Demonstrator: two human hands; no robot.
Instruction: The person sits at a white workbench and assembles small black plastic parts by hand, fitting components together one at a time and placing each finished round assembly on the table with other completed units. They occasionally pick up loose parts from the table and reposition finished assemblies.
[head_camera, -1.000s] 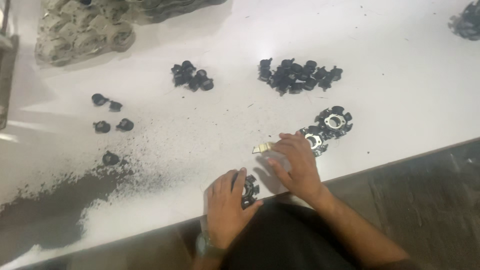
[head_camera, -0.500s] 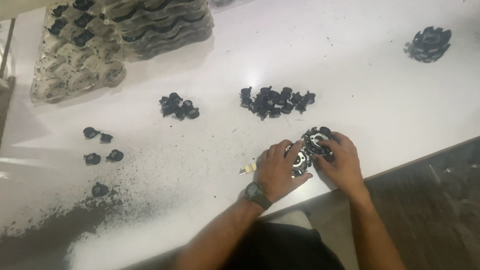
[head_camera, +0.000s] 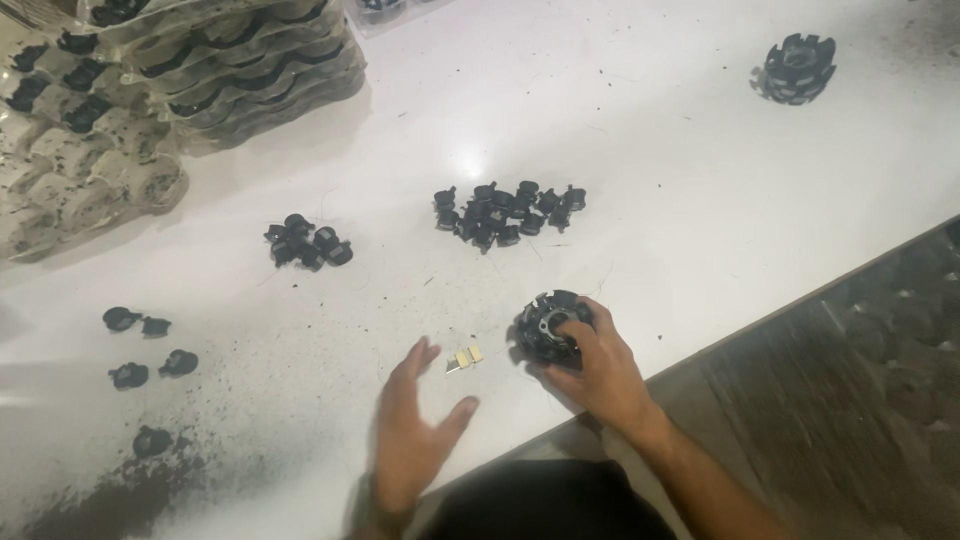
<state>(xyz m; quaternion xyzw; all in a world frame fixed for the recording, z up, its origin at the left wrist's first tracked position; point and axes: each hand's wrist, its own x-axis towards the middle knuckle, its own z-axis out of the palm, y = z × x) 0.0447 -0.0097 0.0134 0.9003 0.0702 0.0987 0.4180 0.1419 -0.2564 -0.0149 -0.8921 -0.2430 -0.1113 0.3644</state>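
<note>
Black round slotted part (head_camera: 548, 328) lies flat on the white table (head_camera: 680, 200) under the right hand (head_camera: 598, 372), its open centre facing up; being round, it shows no long axis. Right fingers grip its near rim. Just left of it sits a small yellowish blade piece (head_camera: 464, 358), beside the left hand (head_camera: 412, 432), which rests open, fingers spread, holding nothing.

Your right hand (head_camera: 598, 372) covers the near side of the round black slotted plastic part (head_camera: 548, 326). Your left hand (head_camera: 410, 430) is motion-blurred, its wrist cut by the bottom edge. The stacked clear plastic trays (head_camera: 180, 70) run off the top-left corner. The small cream-coloured pieces (head_camera: 464, 358) are too small to identify.
</note>
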